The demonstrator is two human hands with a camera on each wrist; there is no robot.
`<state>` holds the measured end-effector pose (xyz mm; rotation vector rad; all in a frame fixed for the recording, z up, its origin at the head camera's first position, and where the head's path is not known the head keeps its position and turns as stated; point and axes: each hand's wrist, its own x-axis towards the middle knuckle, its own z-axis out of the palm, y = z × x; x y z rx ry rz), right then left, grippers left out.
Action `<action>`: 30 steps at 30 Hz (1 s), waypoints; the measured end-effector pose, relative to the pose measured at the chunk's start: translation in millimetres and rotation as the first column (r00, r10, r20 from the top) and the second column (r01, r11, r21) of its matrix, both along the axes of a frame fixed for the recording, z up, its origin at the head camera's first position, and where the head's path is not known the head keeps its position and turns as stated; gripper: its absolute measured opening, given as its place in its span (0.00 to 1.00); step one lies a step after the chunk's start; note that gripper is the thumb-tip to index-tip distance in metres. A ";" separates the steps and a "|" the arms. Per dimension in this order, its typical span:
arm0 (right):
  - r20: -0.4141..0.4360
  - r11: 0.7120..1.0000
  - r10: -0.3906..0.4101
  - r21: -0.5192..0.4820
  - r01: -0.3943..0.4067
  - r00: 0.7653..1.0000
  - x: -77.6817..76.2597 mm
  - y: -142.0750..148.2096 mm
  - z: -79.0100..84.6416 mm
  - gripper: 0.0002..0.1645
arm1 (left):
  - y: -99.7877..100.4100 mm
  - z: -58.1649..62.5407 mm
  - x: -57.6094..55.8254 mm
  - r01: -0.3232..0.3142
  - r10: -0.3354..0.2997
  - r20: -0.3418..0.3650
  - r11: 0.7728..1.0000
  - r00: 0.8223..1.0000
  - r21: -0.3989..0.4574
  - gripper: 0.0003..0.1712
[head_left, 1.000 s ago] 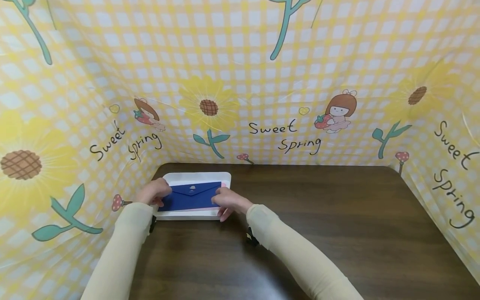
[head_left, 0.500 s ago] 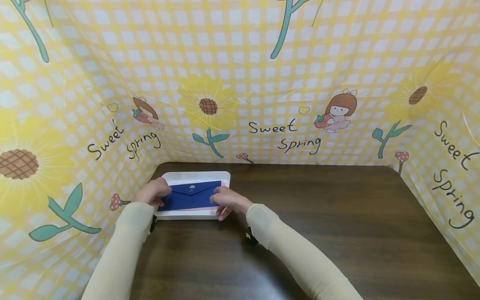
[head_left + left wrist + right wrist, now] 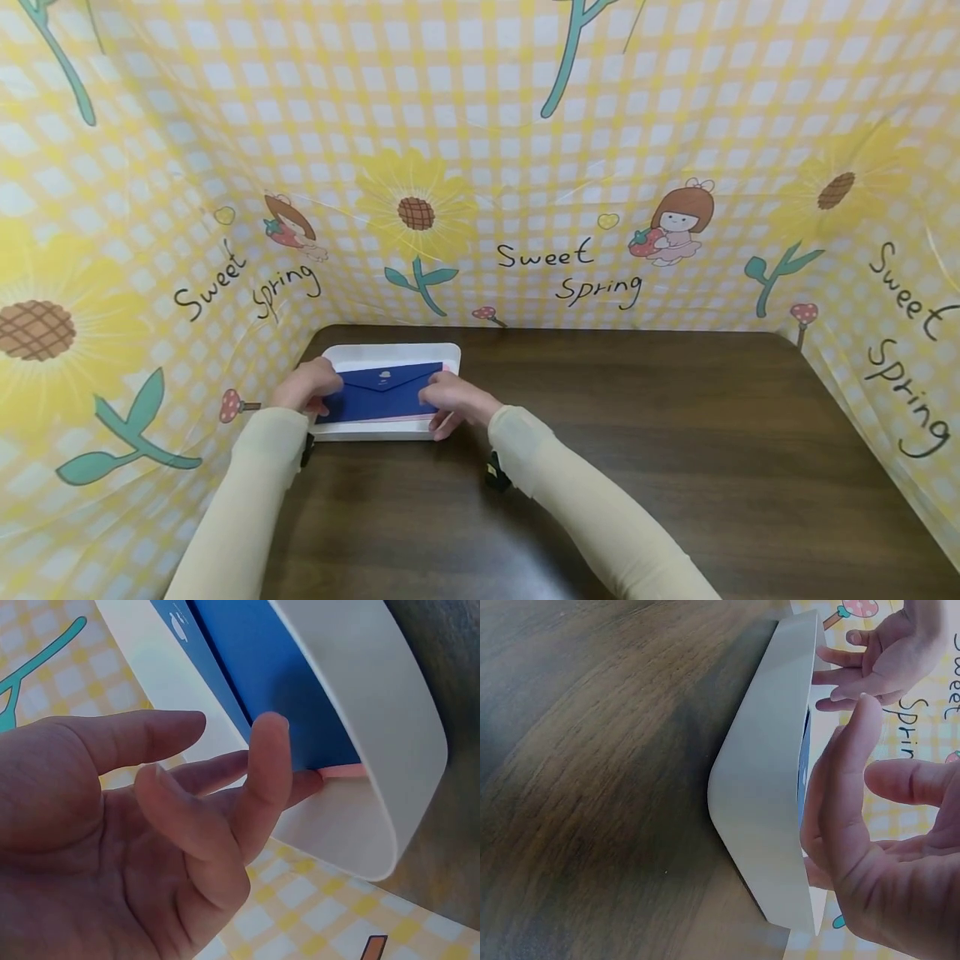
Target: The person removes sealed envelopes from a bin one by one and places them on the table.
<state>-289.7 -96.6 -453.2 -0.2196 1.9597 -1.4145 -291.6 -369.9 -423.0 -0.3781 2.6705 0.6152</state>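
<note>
A dark blue envelope (image 3: 382, 404) with a pointed flap and a small pale emblem lies flat in a white tray (image 3: 393, 351). Pink edges (image 3: 345, 772) show from beneath it. My left hand (image 3: 307, 384) reaches over the tray's left end; its fingertips touch the envelope's left edge, thumb apart. At the opposite end, my right hand (image 3: 463, 400) has its fingers on or beside the envelope's right edge, partly inside the tray. The exact contact there is hidden behind the tray wall and fingers in the right wrist view.
The tray sits at the back left of a dark brown wooden table (image 3: 637, 433). Yellow checked cloth (image 3: 525, 167) with sunflowers and lettering hangs around the back and sides, close to the left hand. Each wrist carries a small black device.
Hardly anything differs. The right hand has shifted very slightly left; the left hand, envelope and tray look the same.
</note>
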 end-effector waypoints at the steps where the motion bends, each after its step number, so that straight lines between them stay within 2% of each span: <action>1: 0.000 1.000 0.001 -0.001 -0.001 1.000 -0.8 -0.1 0.1 0.37 | 0.8 0.2 -0.3 0.004 -0.004 -0.001 1.000 1.000 -0.006 0.15; 14: -0.009 1.000 0.018 0.001 -0.018 1.000 -1.1 -1.6 -1.4 0.32 | 6.1 0.2 -1.7 0.012 -0.011 0.008 1.000 1.000 -0.026 0.27; 20: -0.019 1.000 0.012 -0.005 -0.013 1.000 -2.8 0.0 1.8 0.34 | 5.2 0.9 -4.3 0.012 -0.012 -0.010 1.000 1.000 -0.005 0.23; 24: -0.022 1.000 0.014 -0.005 -0.014 1.000 -1.6 1.0 3.2 0.34 | 3.4 -1.3 -3.4 -0.017 0.017 -0.007 0.999 1.000 0.027 0.18; 30: -0.050 1.000 0.001 -0.014 -0.002 0.999 2.2 -0.6 7.8 0.34 | 1.7 -6.3 -4.0 -0.059 0.060 -0.035 0.997 0.998 0.047 0.17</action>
